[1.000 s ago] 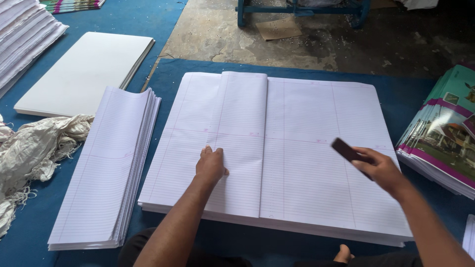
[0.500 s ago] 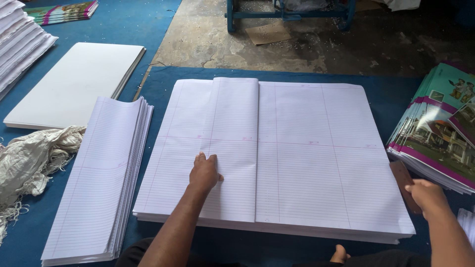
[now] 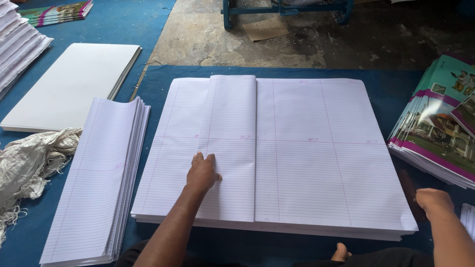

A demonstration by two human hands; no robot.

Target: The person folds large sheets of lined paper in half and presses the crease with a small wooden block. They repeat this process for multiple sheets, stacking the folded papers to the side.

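the left hand [image 3: 202,173] is lying flat, fingers spread, on a folded-over sheet [image 3: 232,143] on top of the big stack of ruled paper [image 3: 316,163], which is sitting on a blue mat [image 3: 163,84] on the floor, right in front of the person. its grip is released: it is pressing, not holding. the right hand [image 3: 434,201] is resting off the stack's right edge, near a dark flat tool [image 3: 408,190] lying on the mat; the fingers are curling down and i cannot tell whether they are gripping anything.

to do this fold well, i would judge that the left palm is best kept firm near the free edge so the sheet is not creeping, with the folded edge lining up against the printed centre line before any creasing, and the crease running in one stroke away from the body.

counting: one big stack of open ruled sheets; one folded sheet on it; one pile of narrow folded ruled paper [image 3: 99,183] just to its left; one plain white board stack [image 3: 69,84] beyond that; one pile of white paper [image 3: 20,44] at the far left edge; two piles of printed covers, one at right [image 3: 440,123] and one at top left [image 3: 57,12]; one rag [image 3: 29,158]; one blue frame [image 3: 287,7] on the concrete; one scrap of cardboard [image 3: 264,28].
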